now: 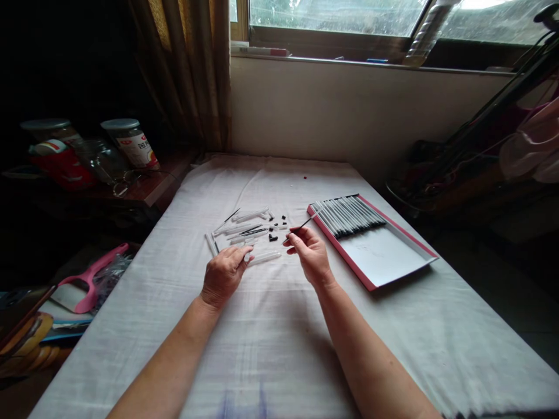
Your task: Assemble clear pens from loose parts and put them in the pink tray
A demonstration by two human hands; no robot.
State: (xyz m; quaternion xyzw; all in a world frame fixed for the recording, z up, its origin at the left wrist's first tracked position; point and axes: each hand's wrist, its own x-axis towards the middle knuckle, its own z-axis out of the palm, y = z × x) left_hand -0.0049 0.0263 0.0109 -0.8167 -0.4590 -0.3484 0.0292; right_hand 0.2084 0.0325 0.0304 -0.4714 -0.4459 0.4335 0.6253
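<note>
My left hand [227, 272] is closed low over the table, thumb and fingers around the near end of a clear pen barrel [267, 256], which points right. In my right hand [309, 254], a thin dark pen refill [304, 223] is pinched between thumb and fingers, slanting up to the right with a paler far end. Beyond my left hand lie loose clear pen barrels [244, 227] and several dark refills [253, 232]. Small black pen caps or plugs [273, 238] are scattered between the hands.
Right of my right hand sits a shallow pink-edged box lid [353, 263] with a row of black-tipped pens [353, 215]. A white cloth [262, 343] covers the table. Jars [135, 145] stand on a side table at left; a pink-handled tool [91, 282] lies below.
</note>
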